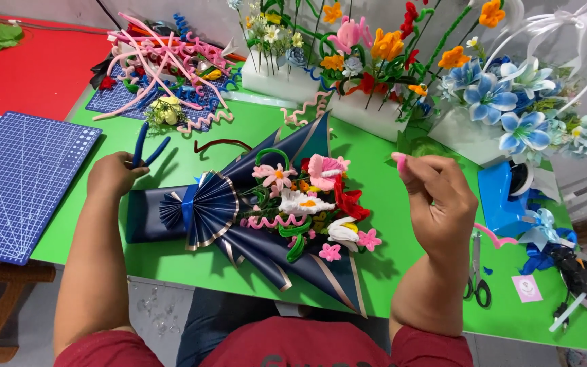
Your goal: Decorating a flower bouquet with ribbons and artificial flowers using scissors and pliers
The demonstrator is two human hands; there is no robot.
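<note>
A bouquet (287,211) of pipe-cleaner flowers wrapped in navy paper with a pleated fan lies on the green table (382,265) in front of me. My left hand (112,175) rests at the wrap's left end, fist closed around a tool with blue handles (145,148) that stick up. My right hand (436,197) is raised to the right of the bouquet, fingers pinched on a short pink pipe-cleaner piece (398,158).
A blue cutting mat (18,183) lies at the left. A pile of pink and blue pipe cleaners (164,58) sits at the back left. White blocks with flower stems (368,75) and a basket of blue flowers (518,102) stand behind. Scissors (477,272), a blue tape dispenser (504,197) and a glue gun (579,282) lie right.
</note>
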